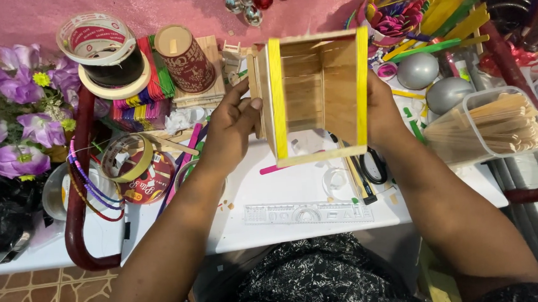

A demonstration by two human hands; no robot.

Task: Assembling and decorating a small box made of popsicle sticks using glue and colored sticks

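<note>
Head camera looked down at a white table [297, 196] full of craft stuff. Both hands were up over the middle of it, holding a little wooden box [312, 97] made of flat sticks. The box was open toward the camera and had yellow sticks along its front edges. The left hand [230, 131] gripped the left side of the box, with the thumb and fingers pressed on the wood. The right hand [383, 114] held the right side from behind, so only part of that hand showed.

Purple flowers [17, 109] sat at the far left. A clear tub of plain sticks [491, 128] stood at the right, near the right hand. Coloured sticks [439, 16] in green and yellow lay behind it at the top right. Two rolls of tape [103, 52] were stacked at the top left, just beside a red paper cup [185, 59]. Two silver balls [431, 81] rested near the tub. A clear ruler [308, 212] lay flat on the table under the box. Black scissors [374, 166] lay just under the right wrist.
</note>
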